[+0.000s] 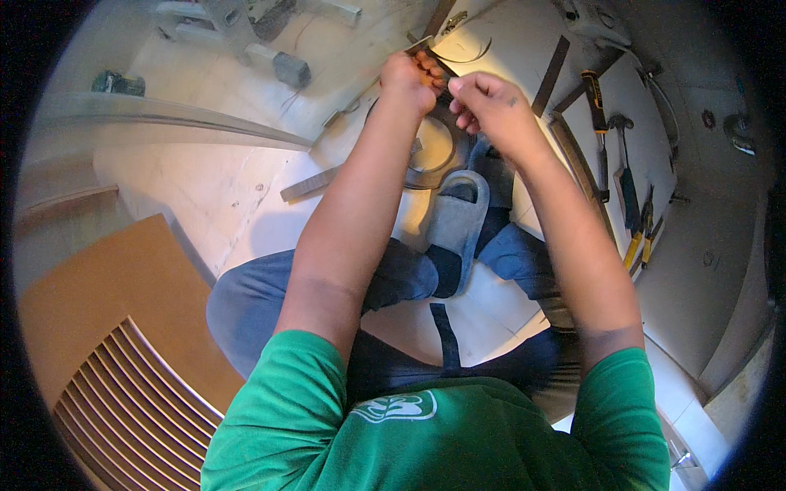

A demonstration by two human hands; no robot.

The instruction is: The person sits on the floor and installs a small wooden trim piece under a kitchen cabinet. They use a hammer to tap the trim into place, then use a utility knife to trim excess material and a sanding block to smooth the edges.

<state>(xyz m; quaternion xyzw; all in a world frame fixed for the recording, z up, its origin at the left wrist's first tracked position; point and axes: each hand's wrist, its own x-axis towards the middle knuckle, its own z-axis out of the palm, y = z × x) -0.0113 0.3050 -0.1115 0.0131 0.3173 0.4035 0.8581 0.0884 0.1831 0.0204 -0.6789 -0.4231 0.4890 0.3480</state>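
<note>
My left hand [409,80] is turned partly palm up at the far middle, its fingers curled around a narrow dark strip [444,65]. Close beside it on the right, my right hand [491,106] is closed in a pinch, thumb against fingers. Whatever lies between those fingertips is too small to make out. Below both hands, a round dark coil [426,177] with a pale centre rests on the floor, partly covered by my left forearm.
A hammer [626,176], an orange-and-black handled tool [595,102] and yellow-handled pliers [647,225] lie at right, near dark strips [551,78]. My grey slipper [454,217] is below the coil. A slatted brown panel [106,278] stands left; a grey metal stand [237,37] is far left.
</note>
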